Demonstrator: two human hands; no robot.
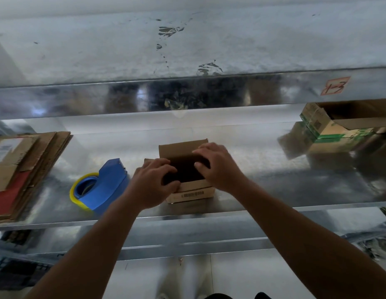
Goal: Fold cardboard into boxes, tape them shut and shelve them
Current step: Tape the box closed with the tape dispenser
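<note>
Fingers of left hand and right hand curled round box

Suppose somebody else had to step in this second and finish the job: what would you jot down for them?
Left hand: grips the left rim of the small box.
Right hand: grips its right rim.
The small box stands on the metal shelf, top open, rear flap upright. The tape dispenser lies just left of it, untouched. The flat cardboard stack sits at the far left, and a larger open box at the far right.
Done: the box is shaped up.
Left: fold the top flaps down, tape, shelve, then the remaining flats. Whether the bottom is taped cannot be seen.
</note>
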